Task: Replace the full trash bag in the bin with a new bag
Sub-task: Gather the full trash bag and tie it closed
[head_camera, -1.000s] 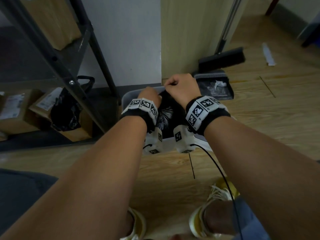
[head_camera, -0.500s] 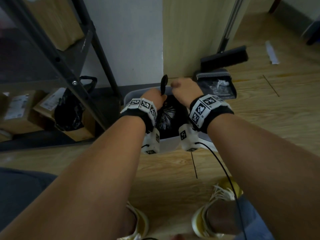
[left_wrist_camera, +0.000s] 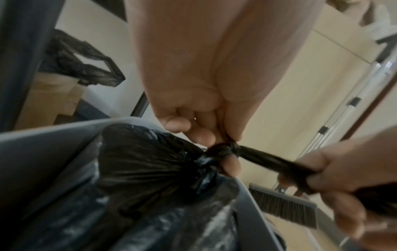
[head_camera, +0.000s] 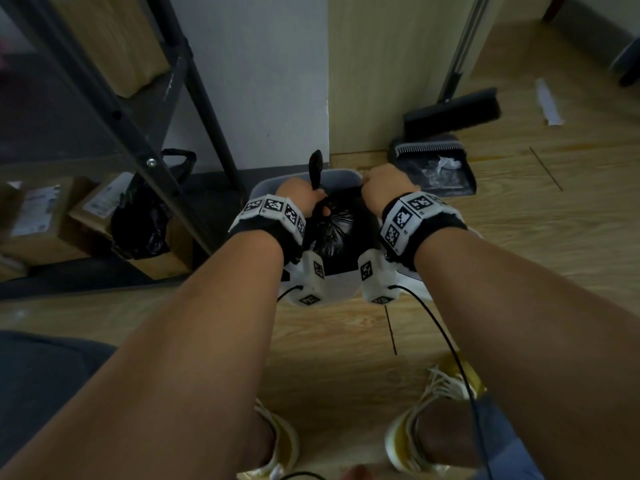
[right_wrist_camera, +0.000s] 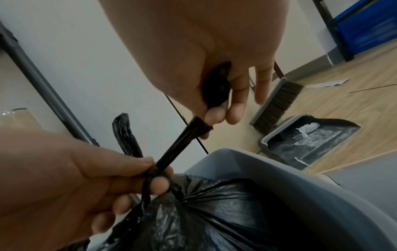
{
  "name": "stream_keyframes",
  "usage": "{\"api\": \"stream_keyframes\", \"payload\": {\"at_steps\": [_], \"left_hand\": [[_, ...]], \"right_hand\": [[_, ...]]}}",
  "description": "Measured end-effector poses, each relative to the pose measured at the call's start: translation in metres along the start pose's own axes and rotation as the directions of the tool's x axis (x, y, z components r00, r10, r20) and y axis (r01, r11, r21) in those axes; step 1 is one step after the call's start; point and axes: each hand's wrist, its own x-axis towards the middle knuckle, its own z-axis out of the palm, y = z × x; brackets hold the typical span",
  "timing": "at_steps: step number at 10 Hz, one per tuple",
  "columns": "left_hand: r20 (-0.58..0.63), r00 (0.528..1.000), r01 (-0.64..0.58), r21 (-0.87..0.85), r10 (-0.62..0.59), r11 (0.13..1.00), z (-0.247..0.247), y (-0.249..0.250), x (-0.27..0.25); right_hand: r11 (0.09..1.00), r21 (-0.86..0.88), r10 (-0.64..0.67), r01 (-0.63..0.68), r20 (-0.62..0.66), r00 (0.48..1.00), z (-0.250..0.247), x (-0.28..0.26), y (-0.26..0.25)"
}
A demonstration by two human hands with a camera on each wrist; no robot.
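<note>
A full black trash bag [head_camera: 341, 225] [left_wrist_camera: 139, 163] [right_wrist_camera: 214, 212] sits in a grey bin [head_camera: 341, 174] [left_wrist_camera: 43, 144] [right_wrist_camera: 300, 186] on the wooden floor. Its neck is gathered into a knot [left_wrist_camera: 223, 150]. My left hand [head_camera: 304, 197] [left_wrist_camera: 206, 129] [right_wrist_camera: 133, 171] pinches the knot, with one twisted strand [head_camera: 316, 168] [right_wrist_camera: 124, 134] sticking up behind it. My right hand [head_camera: 386, 183] [left_wrist_camera: 322, 178] [right_wrist_camera: 219, 105] grips the other twisted strand [left_wrist_camera: 268, 161] [right_wrist_camera: 178, 144] and holds it taut to the right.
A grey dustpan [head_camera: 433, 168] [right_wrist_camera: 311, 141] with scraps and a broom [head_camera: 450, 112] [right_wrist_camera: 277, 100] stand behind the bin to the right. A dark metal shelf frame [head_camera: 138, 133] with cardboard boxes [head_camera: 38, 220] and another black bag [head_camera: 142, 220] stands left. My shoes [head_camera: 433, 427] are below.
My hands have moved apart: the right drew its strand to the right until it is taut, while the left stays at the knot. A free strand now stands up beside the left hand.
</note>
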Motion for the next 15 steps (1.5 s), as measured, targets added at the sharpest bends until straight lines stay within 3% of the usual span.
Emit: {"api": "stream_keyframes", "payload": {"at_steps": [1, 2, 3, 4, 6, 7, 8, 9, 12, 15], "left_hand": [[0.066, 0.998, 0.018, -0.103, -0.011, 0.995, -0.001, 0.003, -0.001], [-0.074, 0.997, -0.011, -0.171, -0.002, 0.985, 0.001, -0.002, 0.002], [-0.114, 0.993, 0.017, -0.205, -0.041, 0.979, 0.006, -0.004, 0.0], [-0.137, 0.991, -0.023, -0.138, 0.004, 0.99, 0.01, -0.003, 0.0], [-0.16, 0.971, -0.171, 0.051, 0.177, 0.984, 0.01, -0.007, -0.004], [-0.165, 0.962, -0.199, 0.118, 0.217, 0.973, 0.013, -0.008, 0.0], [-0.234, 0.945, -0.202, 0.132, 0.229, 0.97, 0.016, -0.014, 0.002], [-0.251, 0.923, -0.275, 0.098, 0.292, 0.956, 0.017, -0.022, 0.002], [-0.362, 0.903, -0.206, 0.113, 0.233, 0.972, 0.02, -0.029, 0.011], [-0.423, 0.876, -0.262, -0.016, 0.231, 0.965, 0.03, -0.034, 0.009]], "right_hand": [[0.996, 0.01, -0.09, 0.09, -0.016, 0.996, 0.008, -0.002, 0.008], [0.991, 0.103, -0.087, 0.082, 0.045, 0.995, 0.015, -0.008, 0.013], [0.983, 0.184, -0.045, -0.001, 0.249, 0.967, 0.019, -0.019, 0.004], [0.962, -0.179, -0.146, 0.205, 0.292, 0.945, 0.027, -0.007, 0.0], [0.965, -0.124, -0.201, 0.23, 0.209, 0.957, 0.017, -0.003, -0.009], [0.971, -0.128, -0.168, 0.204, 0.25, 0.954, 0.02, 0.001, -0.018], [0.922, -0.142, -0.337, 0.36, 0.165, 0.927, 0.029, -0.003, -0.019], [0.917, -0.093, -0.375, 0.387, 0.123, 0.919, 0.044, -0.004, -0.017], [0.934, -0.012, -0.354, 0.357, 0.093, 0.93, 0.049, -0.005, -0.018], [0.928, 0.174, -0.339, 0.33, 0.026, 0.94, 0.045, -0.003, -0.012]]}}
